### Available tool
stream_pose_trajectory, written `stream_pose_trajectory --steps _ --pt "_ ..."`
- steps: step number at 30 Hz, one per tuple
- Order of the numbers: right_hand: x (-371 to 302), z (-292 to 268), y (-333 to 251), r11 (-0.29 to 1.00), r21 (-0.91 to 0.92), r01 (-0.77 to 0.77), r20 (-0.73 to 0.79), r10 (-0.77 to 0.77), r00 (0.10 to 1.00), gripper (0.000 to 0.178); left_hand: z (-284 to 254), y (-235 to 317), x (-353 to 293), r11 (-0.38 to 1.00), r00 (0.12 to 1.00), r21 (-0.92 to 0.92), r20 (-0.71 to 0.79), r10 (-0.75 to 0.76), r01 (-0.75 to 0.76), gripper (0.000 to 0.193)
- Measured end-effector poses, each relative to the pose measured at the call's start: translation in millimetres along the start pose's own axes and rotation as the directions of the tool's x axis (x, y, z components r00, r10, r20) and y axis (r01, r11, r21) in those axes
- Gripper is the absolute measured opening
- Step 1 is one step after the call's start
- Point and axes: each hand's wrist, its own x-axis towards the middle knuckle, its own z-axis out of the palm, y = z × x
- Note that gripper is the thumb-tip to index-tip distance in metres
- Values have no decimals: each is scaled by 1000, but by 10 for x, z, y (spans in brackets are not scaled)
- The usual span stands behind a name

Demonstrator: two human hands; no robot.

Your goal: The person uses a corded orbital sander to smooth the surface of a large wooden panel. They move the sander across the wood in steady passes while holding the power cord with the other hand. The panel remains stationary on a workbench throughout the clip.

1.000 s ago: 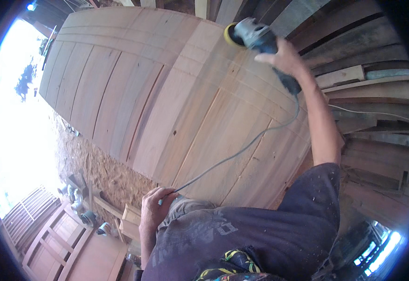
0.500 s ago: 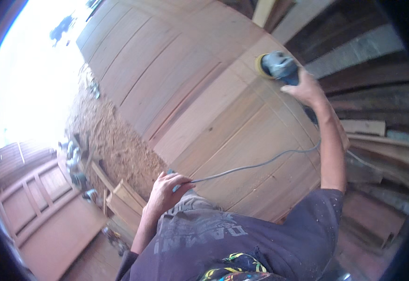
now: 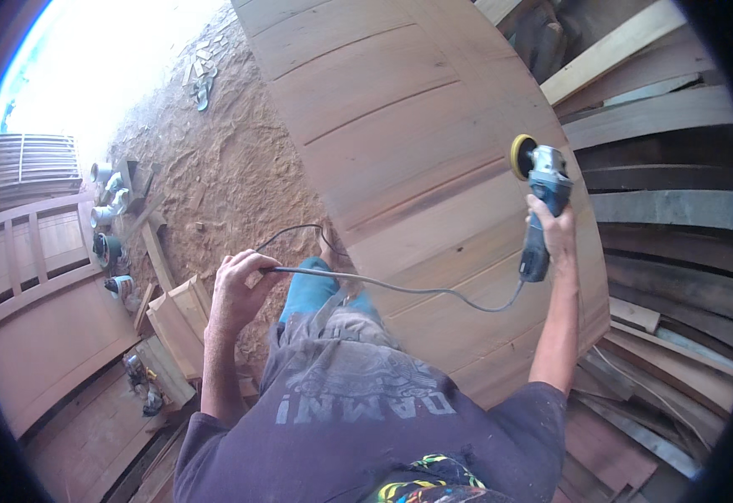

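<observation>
My right hand is wrapped round the body of an angle grinder over the right part of a large wooden door panel. The grinder's yellow sanding disc is tilted on edge and faces left; whether it touches the wood I cannot tell. A grey power cord runs from the rear of the grinder across the panel to my left hand. That hand pinches the cord in front of my waist, left of the panel, and the cord loops on beyond it.
Stacked boards line the right side. Sawdust-covered ground lies left of the panel, with offcuts and sandals farther off. Cans and wood blocks stand beside another door at the left.
The view has turned. My right hand has drawn the grinder nearer, its disc now more on edge. My left hand has moved left, away from my waist, still with the cord.
</observation>
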Motion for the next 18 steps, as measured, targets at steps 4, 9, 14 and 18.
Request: stream_pose_trajectory --steps 4,9,14,18 --pt "20 1128 -503 975 -205 86 125 -61 990 36 -345 -544 315 999 999 -45 -30 14 -15 19" --pt "-34 2531 -1029 846 -449 287 394 -101 914 70 -690 -1023 583 999 999 -51 -51 4 -7 19" --pt "18 3177 -1287 723 -570 390 503 -68 862 59 -879 -1260 807 995 1000 -96 -11 17 -18 17" --pt "178 3090 -1393 711 -604 360 463 -55 885 54 -880 -1342 954 992 998 -122 58 -8 15 16"
